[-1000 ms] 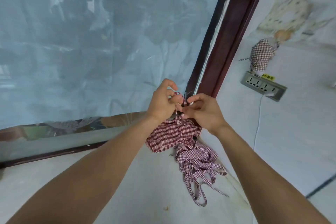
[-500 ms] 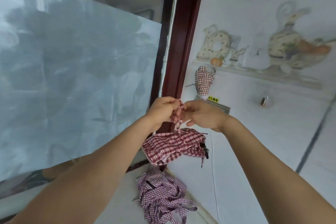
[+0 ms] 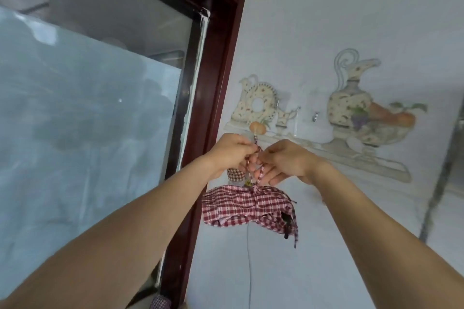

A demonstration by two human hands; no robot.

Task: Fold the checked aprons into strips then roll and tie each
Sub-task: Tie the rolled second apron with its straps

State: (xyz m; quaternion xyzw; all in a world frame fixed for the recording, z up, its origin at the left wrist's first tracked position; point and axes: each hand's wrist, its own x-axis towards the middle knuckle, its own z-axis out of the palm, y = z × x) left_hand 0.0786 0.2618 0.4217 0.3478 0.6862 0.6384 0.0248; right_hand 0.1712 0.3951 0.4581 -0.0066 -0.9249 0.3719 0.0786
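Both hands raised before wall. Left hand (image 3: 229, 152) and right hand (image 3: 283, 160) pinch thin checked ties (image 3: 261, 173). Rolled apron (image 3: 248, 204) hangs directly below, long axis left-right, midway between hands.

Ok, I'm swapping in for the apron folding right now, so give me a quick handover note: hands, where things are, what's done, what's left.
Left hand: pinching a checked tie strap above the bundle.
Right hand: pinching the other tie strap.
Rolled apron: hangs in the air below both hands by its straps, in front of the white wall, beside the dark red frame.
Another rolled checked bundle shows behind the left hand, mostly hidden.
Done: this apron is folded and rolled.
Left: finish the knot. Whether more aprons wait cannot be seen in this view.
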